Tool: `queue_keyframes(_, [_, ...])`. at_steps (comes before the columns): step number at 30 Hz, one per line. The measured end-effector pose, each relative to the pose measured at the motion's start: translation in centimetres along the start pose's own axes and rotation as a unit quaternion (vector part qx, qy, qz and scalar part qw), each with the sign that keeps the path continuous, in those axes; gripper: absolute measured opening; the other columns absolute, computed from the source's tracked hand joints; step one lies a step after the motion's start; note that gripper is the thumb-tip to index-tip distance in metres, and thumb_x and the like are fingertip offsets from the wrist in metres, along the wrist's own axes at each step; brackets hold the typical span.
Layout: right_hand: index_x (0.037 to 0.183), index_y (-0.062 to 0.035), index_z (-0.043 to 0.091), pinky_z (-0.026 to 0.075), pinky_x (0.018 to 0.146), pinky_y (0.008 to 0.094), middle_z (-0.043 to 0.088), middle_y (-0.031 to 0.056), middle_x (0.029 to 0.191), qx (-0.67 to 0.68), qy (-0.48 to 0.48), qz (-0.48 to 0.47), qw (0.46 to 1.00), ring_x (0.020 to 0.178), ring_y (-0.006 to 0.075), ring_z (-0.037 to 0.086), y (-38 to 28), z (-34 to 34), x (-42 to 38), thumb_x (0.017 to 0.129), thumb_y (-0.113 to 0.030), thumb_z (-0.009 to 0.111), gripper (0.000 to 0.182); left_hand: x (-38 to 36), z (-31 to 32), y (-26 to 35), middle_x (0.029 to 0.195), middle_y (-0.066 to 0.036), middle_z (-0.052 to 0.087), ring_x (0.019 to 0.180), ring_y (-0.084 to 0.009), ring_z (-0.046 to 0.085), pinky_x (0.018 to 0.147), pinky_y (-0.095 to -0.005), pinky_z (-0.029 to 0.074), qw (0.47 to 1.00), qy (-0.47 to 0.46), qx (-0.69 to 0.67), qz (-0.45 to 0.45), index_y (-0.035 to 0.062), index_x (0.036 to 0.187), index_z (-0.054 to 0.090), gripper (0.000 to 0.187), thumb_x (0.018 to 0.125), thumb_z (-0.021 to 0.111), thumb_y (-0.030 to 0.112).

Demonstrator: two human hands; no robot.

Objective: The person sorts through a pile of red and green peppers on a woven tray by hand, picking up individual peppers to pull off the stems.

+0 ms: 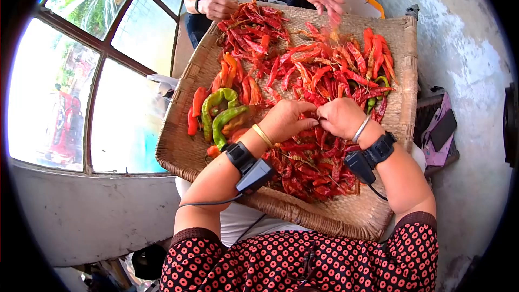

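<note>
Our left hand (289, 123), right hand (344, 119) curl close together over wrinkled red chillies (308, 168) in tan woven basket (404, 78); can't tell how closed, what's held.

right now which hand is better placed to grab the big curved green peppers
Left, I'd judge: the left hand is nearer the curved green peppers, which lie on its side of the woven tray. The right hand would likely have to reach across it.
</note>
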State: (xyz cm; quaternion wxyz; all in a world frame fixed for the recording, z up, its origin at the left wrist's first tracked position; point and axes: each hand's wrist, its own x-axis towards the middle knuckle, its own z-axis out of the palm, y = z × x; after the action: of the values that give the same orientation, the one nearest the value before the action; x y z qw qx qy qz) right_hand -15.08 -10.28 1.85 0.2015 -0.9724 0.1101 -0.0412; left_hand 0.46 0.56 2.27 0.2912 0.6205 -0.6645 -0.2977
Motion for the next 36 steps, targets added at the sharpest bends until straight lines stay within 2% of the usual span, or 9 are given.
queue_keyframes(5, [0.081, -0.005, 0.061, 0.048, 0.062, 0.0386, 0.06, 0.015, 0.071, 0.108, 0.055, -0.016, 0.993, 0.067, 0.03, 0.06, -0.7, -0.3, -0.3, 0.072, -0.018, 0.06, 0.016, -0.2, 0.2, -0.5, 0.082, -0.011, 0.063, 0.071, -0.021, 0.061, 0.066, -0.0299, 0.047, 0.994, 0.068, -0.068, 0.042, 0.0017, 0.096, 0.06, 0.026, 0.077, 0.064, 0.019])
queue_keyframes(7, [0.083, -0.0039, 0.062, 0.047, 0.058, 0.0326, 0.06, 0.0114, 0.067, 0.279, 0.087, 0.032, 0.956, 0.062, 0.0223, 0.06, -1.6, -1.7, -0.4, 0.074, -0.014, 0.061, 0.014, -0.4, -0.7, 0.4, 0.082, -0.007, 0.063, 0.063, -0.0123, 0.058, 0.058, -0.0245, 0.047, 0.912, -0.012, -0.404, -0.074, 0.001, 0.095, 0.061, 0.028, 0.083, 0.058, 0.027])
queue_keyframes(9, [0.084, -0.0007, 0.059, 0.043, 0.052, 0.0225, 0.055, 0.0, 0.064, 0.509, 0.043, 0.153, 0.846, 0.056, 0.0048, 0.051, -2.0, -3.1, -0.8, 0.082, -0.012, 0.058, 0.012, -0.5, -1.7, -0.4, 0.079, -0.005, 0.062, 0.056, -0.0065, 0.054, 0.05, -0.0204, 0.044, 0.909, -0.067, -0.402, -0.089, 0.0007, 0.095, 0.061, 0.035, 0.088, 0.05, 0.033])
queue_keyframes(15, [0.087, -0.0007, 0.057, 0.039, 0.049, 0.0176, 0.054, -0.0007, 0.065, 0.4, 0.166, 0.084, 0.897, 0.052, 0.0032, 0.048, 0.6, -2.1, -0.5, 0.085, -0.016, 0.053, 0.015, -0.4, 0.1, -0.5, 0.085, 0.0, 0.061, 0.059, -0.0024, 0.046, 0.051, -0.0189, 0.04, 0.963, -0.063, -0.234, -0.116, 0.0043, 0.098, 0.061, 0.024, 0.086, 0.056, 0.025])
queue_keyframes(21, [0.098, 0.0015, 0.055, 0.043, 0.053, 0.0177, 0.056, 0.0011, 0.074, 0.613, 0.043, 0.102, 0.782, 0.056, 0.0039, 0.052, -0.4, -0.8, -0.2, 0.083, -0.009, 0.055, 0.018, 0.0, 0.3, 1.1, 0.088, 0.003, 0.059, 0.066, -0.0013, 0.05, 0.052, -0.0155, 0.04, 0.922, -0.078, -0.372, -0.075, 0.0063, 0.102, 0.057, 0.026, 0.081, 0.063, 0.022])
queue_keyframes(25, [0.099, 0.0039, 0.054, 0.045, 0.054, 0.0202, 0.057, 0.0024, 0.077, 0.581, 0.05, 0.15, 0.799, 0.06, 0.0058, 0.053, -0.6, -1.6, -0.2, 0.083, -0.011, 0.057, 0.023, -0.1, -1.1, 0.4, 0.069, 0.001, 0.061, 0.052, -0.0036, 0.051, 0.045, -0.016, 0.039, 0.919, -0.153, -0.307, -0.194, 0.0041, 0.091, 0.062, 0.018, 0.083, 0.06, 0.02])
queue_keyframes(29, [0.106, -0.0006, 0.053, 0.046, 0.06, 0.0255, 0.058, 0.0035, 0.082, 0.488, 0.098, 0.168, 0.851, 0.066, 0.0128, 0.056, 1.4, -1.4, -0.2, 0.081, -0.015, 0.058, 0.03, 0.2, -4.0, -1.1, 0.077, -0.003, 0.063, 0.047, -0.0043, 0.048, 0.045, -0.0168, 0.04, 0.935, 0.059, -0.299, -0.183, 0.0016, 0.102, 0.059, 0.025, 0.087, 0.052, 0.02])
queue_keyframes(31, [0.107, -0.0068, 0.054, 0.047, 0.069, 0.0343, 0.059, 0.0084, 0.09, 0.092, 0.111, 0.089, 0.986, 0.078, 0.0252, 0.058, 2.0, -0.8, 0.0, 0.079, -0.018, 0.06, 0.031, 0.7, -4.7, -1.8, 0.092, -0.007, 0.062, 0.053, -0.0059, 0.05, 0.049, -0.0185, 0.043, 0.872, 0.267, -0.394, -0.111, 0.0, 0.12, 0.046, 0.038, 0.089, 0.049, 0.022])
queue_keyframes(36, [0.104, -0.0104, 0.055, 0.046, 0.075, 0.0386, 0.054, 0.0117, 0.089, 0.02, -0.036, 0.127, 0.991, 0.088, 0.0291, 0.055, 1.0, 0.3, 0.0, 0.073, -0.016, 0.062, 0.032, 1.0, -3.2, -4.5, 0.096, -0.01, 0.059, 0.074, -0.0122, 0.057, 0.059, -0.0248, 0.048, 0.938, 0.242, -0.198, -0.149, -0.0028, 0.12, 0.045, 0.047, 0.081, 0.061, 0.018])
